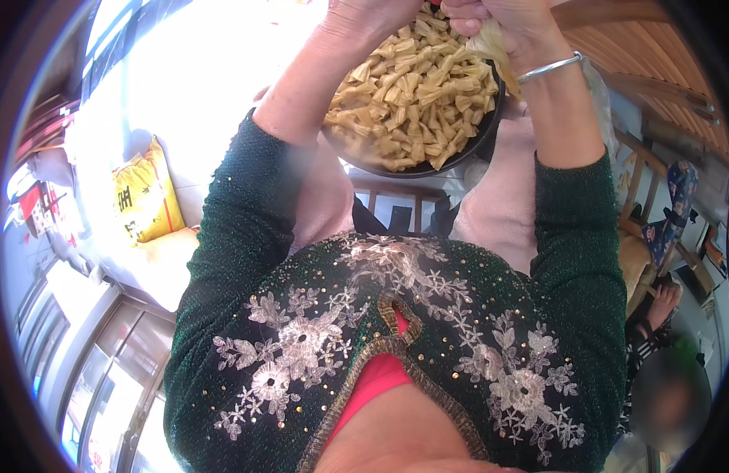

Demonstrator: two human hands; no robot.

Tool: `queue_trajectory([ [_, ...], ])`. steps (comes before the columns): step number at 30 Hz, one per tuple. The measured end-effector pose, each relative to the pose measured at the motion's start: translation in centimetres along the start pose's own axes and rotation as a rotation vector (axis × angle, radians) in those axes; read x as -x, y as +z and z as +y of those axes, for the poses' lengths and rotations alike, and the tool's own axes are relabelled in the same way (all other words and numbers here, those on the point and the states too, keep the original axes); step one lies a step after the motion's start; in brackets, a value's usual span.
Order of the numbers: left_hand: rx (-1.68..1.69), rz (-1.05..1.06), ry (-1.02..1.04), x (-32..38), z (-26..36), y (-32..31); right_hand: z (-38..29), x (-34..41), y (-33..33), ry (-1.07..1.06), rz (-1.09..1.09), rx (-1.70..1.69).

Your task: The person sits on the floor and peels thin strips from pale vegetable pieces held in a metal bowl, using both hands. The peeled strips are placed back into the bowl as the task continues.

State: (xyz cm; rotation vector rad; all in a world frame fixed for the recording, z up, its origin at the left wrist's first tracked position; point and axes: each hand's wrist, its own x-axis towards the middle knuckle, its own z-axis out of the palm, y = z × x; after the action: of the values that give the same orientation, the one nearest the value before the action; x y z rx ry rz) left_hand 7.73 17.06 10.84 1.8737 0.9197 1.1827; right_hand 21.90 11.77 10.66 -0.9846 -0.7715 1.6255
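In front of my lap stands a round black pan (488, 127) heaped with knotted yellowish strips (423, 88), which look like tofu skin. My left hand (370, 9) is above the pan's far left part; the top edge of the view cuts off its fingers, so its grip is hidden. Curled fingers of my right hand (506, 18), with a silver bangle (549, 67) at the wrist, close around a pale yellowish strip (487, 40). The strip's loose end hangs down at the pan's right rim.
On my left, a yellow printed bag (146, 198) stands in bright light. Pink cloth (497, 183) covers my legs. A brown slatted wooden piece of furniture (642, 53) is at the upper right. Another person's hand (663, 304) shows at the far right, near a wooden chair frame (642, 177).
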Motion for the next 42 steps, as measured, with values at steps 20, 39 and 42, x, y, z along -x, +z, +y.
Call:
queue_trajectory([
  [20, -0.193, -0.137, 0.008, -0.1, -0.4, -2.0, -0.7, -0.4, -2.5, -0.059, -0.381, -0.023],
  [39, 0.668, -0.673, -0.414, -0.7, 0.6, -4.6, -0.7, 0.7, 1.5, -0.381, -0.059, 0.228],
  [42, 1.045, -0.7, -0.451, -0.7, 0.2, -5.5, -2.3, 1.7, 1.3, -0.423, -0.065, 0.368],
])
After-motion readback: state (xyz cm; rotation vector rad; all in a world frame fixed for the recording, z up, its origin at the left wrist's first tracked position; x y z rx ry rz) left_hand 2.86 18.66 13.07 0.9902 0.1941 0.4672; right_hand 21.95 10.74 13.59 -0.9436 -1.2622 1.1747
